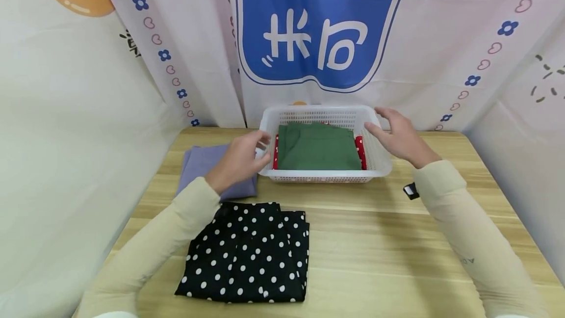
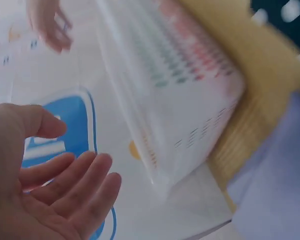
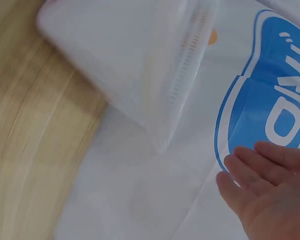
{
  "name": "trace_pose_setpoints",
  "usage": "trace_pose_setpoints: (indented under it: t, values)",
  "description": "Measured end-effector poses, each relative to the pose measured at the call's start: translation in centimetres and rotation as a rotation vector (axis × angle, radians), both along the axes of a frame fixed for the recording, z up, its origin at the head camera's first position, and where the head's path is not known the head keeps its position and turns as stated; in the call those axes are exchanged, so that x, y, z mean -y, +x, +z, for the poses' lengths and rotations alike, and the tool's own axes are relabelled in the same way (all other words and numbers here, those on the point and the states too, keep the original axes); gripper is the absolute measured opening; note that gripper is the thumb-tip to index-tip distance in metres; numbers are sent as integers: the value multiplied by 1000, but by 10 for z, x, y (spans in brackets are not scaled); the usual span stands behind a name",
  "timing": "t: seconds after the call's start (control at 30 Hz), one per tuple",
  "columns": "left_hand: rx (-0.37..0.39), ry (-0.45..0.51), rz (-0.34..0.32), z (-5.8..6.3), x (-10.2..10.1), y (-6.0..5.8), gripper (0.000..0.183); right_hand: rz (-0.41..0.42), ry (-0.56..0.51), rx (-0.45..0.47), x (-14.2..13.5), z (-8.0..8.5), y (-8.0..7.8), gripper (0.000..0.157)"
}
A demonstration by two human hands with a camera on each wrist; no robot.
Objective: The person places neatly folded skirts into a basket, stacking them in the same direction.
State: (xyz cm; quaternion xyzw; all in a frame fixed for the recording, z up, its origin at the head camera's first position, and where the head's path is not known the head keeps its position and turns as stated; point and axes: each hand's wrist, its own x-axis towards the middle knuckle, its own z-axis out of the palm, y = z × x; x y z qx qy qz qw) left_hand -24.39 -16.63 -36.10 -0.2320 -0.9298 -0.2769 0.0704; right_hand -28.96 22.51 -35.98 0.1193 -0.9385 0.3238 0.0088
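A white plastic basket (image 1: 324,174) stands at the back of the wooden table. Inside it lies a folded green cloth (image 1: 320,146), over a red cloth with white dots (image 1: 360,152) that shows at both sides. My left hand (image 1: 242,157) is at the basket's left rim, fingers loosely bent and holding nothing. On the other side my right hand (image 1: 399,136) hovers by the right rim, its fingers extended and thumb apart. Both wrist views show the palms bare, with the left hand (image 2: 65,175) and right hand (image 3: 270,185) spread near the basket's walls.
Under the left forearm sits a folded purple cloth (image 1: 240,188). Nearer the front lies a folded black cloth with white dots (image 1: 251,254). A printed curtain (image 1: 198,28) hangs behind the table (image 1: 362,249). A small black-and-white item (image 1: 411,191) shows beside the right cuff.
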Motion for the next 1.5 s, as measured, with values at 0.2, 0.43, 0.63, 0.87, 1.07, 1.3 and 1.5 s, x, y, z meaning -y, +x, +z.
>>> trace_pose_setpoints:
  t: [0.2, 0.43, 0.63, 0.87, 1.07, 1.3, 1.5]
  values:
    - [28, -195, -162, -16, 22, 44, 35, 89, 164, -101, -1, -17, 9, 79]
    - [211, -474, -248, -54, 49, 87, 88, 62, 266, -82, 5, -46, 16, 104]
    - [286, -533, -287, -84, 60, 109, 118, 55, 328, -22, 0, -61, 15, 113]
    - [245, -584, -348, -103, 65, 117, 121, 67, 331, 15, -4, -70, 15, 114]
    - [253, -622, -326, -106, 61, 120, 121, 73, 330, -8, -2, -72, 14, 113]
    - [231, -641, -344, -105, 44, 119, 120, 56, 329, 5, -2, -71, 13, 115]
    - [235, -676, -354, -106, 22, 114, 120, 44, 335, 34, 1, -72, 12, 117]
